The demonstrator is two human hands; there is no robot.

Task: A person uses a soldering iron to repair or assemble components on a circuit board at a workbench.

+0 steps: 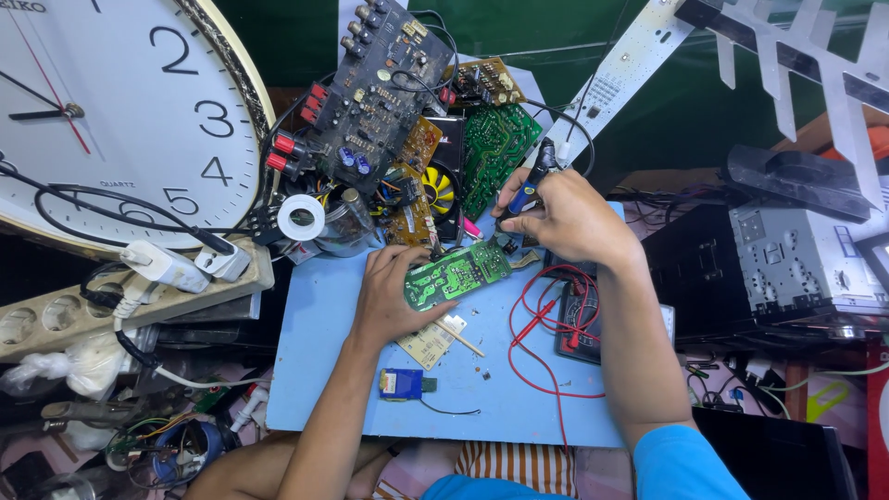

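Observation:
My left hand (389,296) grips a small green circuit board (458,270) and steadies it on the light blue work board (315,370). My right hand (565,218) holds a dark, blue-banded soldering iron (530,185) like a pen, its tip pointing down at the board's right end. The iron's cord runs up and back behind the hand.
A pile of circuit boards (389,102) and a fan sit behind the blue board. A large wall clock (120,120) leans at left above a power strip (56,319). A multimeter (579,329) with red leads lies right; a small blue module (401,382) and tan board (431,341) lie near.

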